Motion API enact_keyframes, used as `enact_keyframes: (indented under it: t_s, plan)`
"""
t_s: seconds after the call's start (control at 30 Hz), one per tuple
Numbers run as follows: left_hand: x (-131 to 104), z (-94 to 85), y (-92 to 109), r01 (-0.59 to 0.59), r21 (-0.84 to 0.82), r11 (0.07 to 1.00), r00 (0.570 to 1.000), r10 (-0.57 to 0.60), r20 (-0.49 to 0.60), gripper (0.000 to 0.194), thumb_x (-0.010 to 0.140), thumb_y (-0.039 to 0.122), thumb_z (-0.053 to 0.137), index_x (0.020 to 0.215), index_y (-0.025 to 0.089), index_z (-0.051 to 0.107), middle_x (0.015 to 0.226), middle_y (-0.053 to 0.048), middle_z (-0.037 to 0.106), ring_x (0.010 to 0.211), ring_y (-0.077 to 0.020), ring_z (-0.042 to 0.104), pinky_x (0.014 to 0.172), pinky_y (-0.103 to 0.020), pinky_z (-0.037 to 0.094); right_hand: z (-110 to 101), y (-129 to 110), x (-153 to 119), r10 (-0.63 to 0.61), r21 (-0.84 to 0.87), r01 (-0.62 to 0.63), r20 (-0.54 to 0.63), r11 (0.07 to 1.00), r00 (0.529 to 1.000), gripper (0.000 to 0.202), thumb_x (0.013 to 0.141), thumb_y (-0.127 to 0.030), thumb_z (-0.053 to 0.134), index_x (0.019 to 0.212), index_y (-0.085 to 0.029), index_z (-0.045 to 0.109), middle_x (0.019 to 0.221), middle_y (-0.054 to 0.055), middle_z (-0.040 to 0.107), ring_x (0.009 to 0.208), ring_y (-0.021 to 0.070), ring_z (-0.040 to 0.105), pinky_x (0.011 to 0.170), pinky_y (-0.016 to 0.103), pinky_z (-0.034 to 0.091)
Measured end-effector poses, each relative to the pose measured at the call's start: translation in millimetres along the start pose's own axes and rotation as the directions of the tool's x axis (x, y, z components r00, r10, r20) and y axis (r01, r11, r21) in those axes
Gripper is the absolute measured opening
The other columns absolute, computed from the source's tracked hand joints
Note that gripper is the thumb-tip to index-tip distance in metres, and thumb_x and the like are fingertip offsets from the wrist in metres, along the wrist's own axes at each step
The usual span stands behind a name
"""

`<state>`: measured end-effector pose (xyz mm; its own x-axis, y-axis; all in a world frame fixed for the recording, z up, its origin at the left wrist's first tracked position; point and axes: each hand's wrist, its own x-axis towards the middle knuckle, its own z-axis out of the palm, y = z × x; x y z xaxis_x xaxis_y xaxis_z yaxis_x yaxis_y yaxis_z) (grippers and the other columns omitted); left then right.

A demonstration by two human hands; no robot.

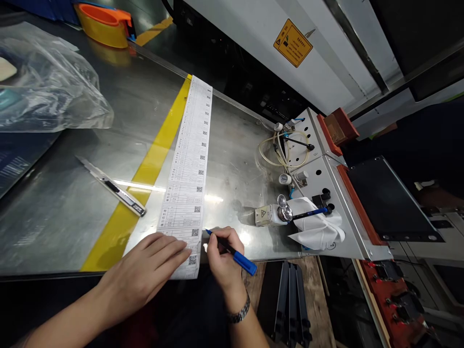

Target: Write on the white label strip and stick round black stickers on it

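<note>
A long strip of printed labels with square codes lies on the metal table, partly over a yellow stripe. My left hand rests flat on the strip's near end, fingers stretched out and covering some labels. My right hand holds a blue pen between its fingers, the tip just off the strip's right edge. A utility knife with its blade out lies left of the strip.
At the left is a clear plastic bag; a roll of yellow tape sits at the back left. A small bottle, gauges with tubes and a white cloth stand at the right. A person's hand shows far right.
</note>
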<state>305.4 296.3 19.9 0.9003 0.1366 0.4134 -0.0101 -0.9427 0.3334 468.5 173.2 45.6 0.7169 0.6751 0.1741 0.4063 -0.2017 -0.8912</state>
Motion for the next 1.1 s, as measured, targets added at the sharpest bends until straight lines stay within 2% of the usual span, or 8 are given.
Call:
enact_keyframes:
  t_s: [0.1,0.17,0.3,0.6,0.77,0.97,1.1]
  plan:
    - [7,-1.8,3,0.043,0.066,0.997,0.999,-0.042,-0.01,0.054,0.089,0.02,0.056,0.141,0.01,0.048,0.148,-0.017,0.052,0.136,-0.0341,0.046,0.113,-0.054,0.033,1,1,0,-0.004,0.003,0.004,0.011,1.0,1.0,0.009,0.088,-0.024,0.059,0.082,-0.019,0.063,0.074,0.001,0.063,0.065,0.0158,0.061,0.06,0.028,0.052]
    - [12,-3.0,7,0.091,0.052,0.994,0.996,-0.091,-0.008,0.058,0.09,0.025,0.056,0.144,0.009,0.044,0.153,-0.018,0.044,0.142,-0.0353,0.038,0.117,-0.057,0.027,2,2,-1,-0.014,-0.004,0.014,0.013,1.0,1.0,0.009,0.088,-0.023,0.059,0.082,-0.019,0.064,0.075,0.002,0.064,0.067,0.0164,0.062,0.062,0.029,0.053]
    - [12,-3.7,12,0.119,0.023,0.993,0.993,-0.119,-0.001,0.049,0.092,0.026,0.054,0.139,0.014,0.052,0.151,-0.013,0.049,0.139,-0.0309,0.043,0.116,-0.054,0.031,3,3,0,-0.05,-0.036,0.051,0.017,0.998,0.999,0.008,0.088,-0.022,0.059,0.083,-0.019,0.064,0.075,0.003,0.064,0.067,0.0167,0.062,0.062,0.029,0.052]
    - [8,-2.4,3,0.019,0.129,0.992,1.0,-0.021,0.02,0.052,0.089,0.031,0.059,0.137,0.01,0.054,0.149,-0.014,0.05,0.137,-0.0314,0.045,0.112,-0.053,0.034,3,3,2,-0.174,-0.098,0.175,0.019,0.98,0.985,0.006,0.086,-0.016,0.059,0.082,-0.018,0.063,0.072,0.003,0.063,0.066,0.016,0.062,0.062,0.028,0.05]
    - [7,-3.4,4,0.014,0.134,0.991,0.999,-0.019,0.03,0.052,0.089,0.03,0.058,0.138,0.011,0.054,0.15,-0.013,0.05,0.138,-0.0313,0.045,0.111,-0.053,0.034,2,2,1,-0.118,-0.072,0.12,0.025,0.99,0.993,0.008,0.087,-0.019,0.059,0.082,-0.018,0.063,0.073,0.002,0.063,0.066,0.0159,0.062,0.063,0.028,0.051]
    - [10,-1.2,9,0.106,0.04,0.994,0.994,-0.105,-0.008,0.047,0.093,0.028,0.054,0.136,0.011,0.055,0.149,-0.013,0.051,0.138,-0.0305,0.044,0.113,-0.054,0.033,2,3,0,-0.123,-0.082,0.125,0.02,0.989,0.992,0.008,0.087,-0.019,0.059,0.08,-0.019,0.063,0.072,0.002,0.063,0.067,0.0163,0.061,0.064,0.029,0.051]
    - [7,0.3,6,0.037,0.055,0.998,0.999,-0.036,-0.024,0.042,0.091,0.024,0.059,0.131,0.011,0.058,0.143,-0.013,0.058,0.131,-0.0312,0.05,0.108,-0.052,0.038,0,2,-1,-0.03,-0.029,0.031,0.008,0.999,1.0,0.01,0.087,-0.021,0.059,0.077,-0.019,0.062,0.072,0.001,0.063,0.066,0.0157,0.061,0.062,0.027,0.051]
